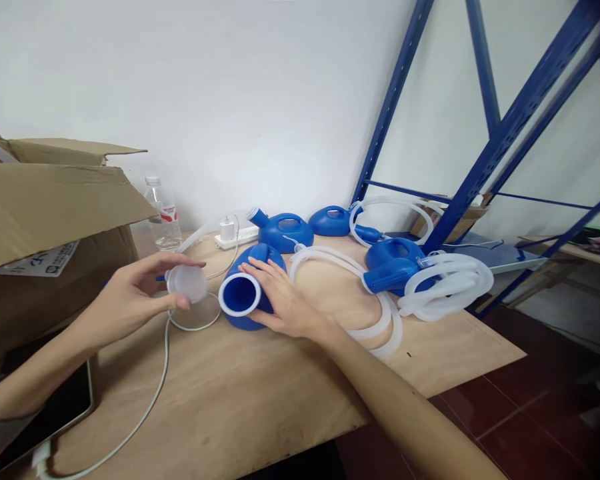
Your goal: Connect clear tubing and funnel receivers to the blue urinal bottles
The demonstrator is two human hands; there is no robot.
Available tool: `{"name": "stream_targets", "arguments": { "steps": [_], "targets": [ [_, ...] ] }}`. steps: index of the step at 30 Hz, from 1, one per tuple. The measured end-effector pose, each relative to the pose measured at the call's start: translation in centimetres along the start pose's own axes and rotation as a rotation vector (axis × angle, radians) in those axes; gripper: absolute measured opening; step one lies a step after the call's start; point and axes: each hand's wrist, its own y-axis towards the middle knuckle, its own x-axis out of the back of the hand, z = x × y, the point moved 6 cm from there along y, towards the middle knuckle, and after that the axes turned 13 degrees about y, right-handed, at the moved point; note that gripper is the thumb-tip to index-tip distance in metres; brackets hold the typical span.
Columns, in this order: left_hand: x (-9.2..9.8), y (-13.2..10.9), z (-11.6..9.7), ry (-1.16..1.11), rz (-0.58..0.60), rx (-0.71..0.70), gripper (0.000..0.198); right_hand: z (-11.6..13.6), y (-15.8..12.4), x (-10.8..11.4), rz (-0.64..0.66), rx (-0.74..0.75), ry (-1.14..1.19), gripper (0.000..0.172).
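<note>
My left hand [140, 290] pinches a translucent plastic cap [189, 284] between thumb and fingers, just left of a bottle mouth. My right hand [285, 300] is wrapped over the neck and side of a blue urinal bottle [245, 321]. The bottle's round, white-rimmed mouth is uncovered and faces me. Cap and mouth are a short way apart. Behind that bottle stands a second blue urinal bottle [293, 233] with its spout up to the left. Clear hose [325, 253] lies on the table to the right of my right hand.
More blue bottles, one at the back [325, 222] and one at right [387, 257], lie near a coiled hose [455, 287]. A cardboard box [55, 207], water bottle [165, 217], power strip [247, 235], cabled tablet [75, 400] and blue shelf frame [467, 177] surround the wooden table [260, 407].
</note>
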Motion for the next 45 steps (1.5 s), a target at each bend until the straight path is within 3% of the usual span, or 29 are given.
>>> {"name": "stream_targets", "arguments": {
  "steps": [3,5,7,12,15,18,21,24,26,29,34,37,41,43,45],
  "targets": [
    [0.1,0.8,-4.1,-0.098,-0.008,-0.222,0.047,-0.2,-0.1,0.1,0.006,0.006,-0.011,0.074],
    [0.1,1.1,-6.7,0.013,0.01,-0.365,0.046,-0.2,-0.2,0.3,0.012,0.007,-0.005,0.075],
    [0.5,1.5,-8.6,0.123,-0.039,-0.419,0.049,-0.3,-0.3,0.4,0.015,0.005,0.009,0.075],
    [0.4,1.2,-11.0,0.251,-0.302,-0.49,0.057,-0.4,-0.4,0.4,-0.032,0.054,-0.005,0.072],
    [-1.4,0.1,-11.2,0.407,-0.306,-0.609,0.055,-0.5,-0.4,0.3,-0.045,0.051,0.004,0.073],
    [-2.0,0.0,-9.3,0.434,-0.255,-0.551,0.051,-0.5,-0.3,0.4,-0.016,0.007,0.048,0.071],
    [-0.7,1.0,-5.9,0.478,-0.275,-0.409,0.051,-0.3,-0.2,0.5,0.011,-0.019,0.067,0.067],
    [1.3,2.8,-0.4,0.565,-0.255,-0.029,0.044,-0.2,-0.1,0.6,0.017,-0.026,0.075,0.066],
    [1.5,3.5,3.1,0.683,-0.115,0.155,0.055,-0.3,-0.1,0.5,0.016,-0.027,0.08,0.066],
    [0.8,3.8,6.1,0.914,0.032,0.12,0.061,-0.5,-0.1,0.6,0.001,-0.02,0.08,0.067],
    [-0.3,3.3,9.7,1.27,0.098,0.01,0.057,-0.6,-0.2,0.8,-0.001,0.0,0.091,0.067],
    [0.1,3.4,12.1,1.275,0.089,-0.024,0.059,-0.8,-0.2,0.8,0.011,-0.011,0.095,0.068],
    [0.8,3.6,13.1,1.204,0.117,-0.068,0.053,-0.9,-0.3,1.0,0.002,-0.014,0.099,0.067],
    [0.8,3.4,11.7,1.172,0.196,-0.049,0.055,-1.0,-0.3,1.1,-0.008,-0.035,0.13,0.066],
    [1.0,3.0,9.1,1.135,0.253,-0.007,0.062,-1.4,-0.4,1.1,-0.015,-0.076,0.189,0.071]
  ]
}}
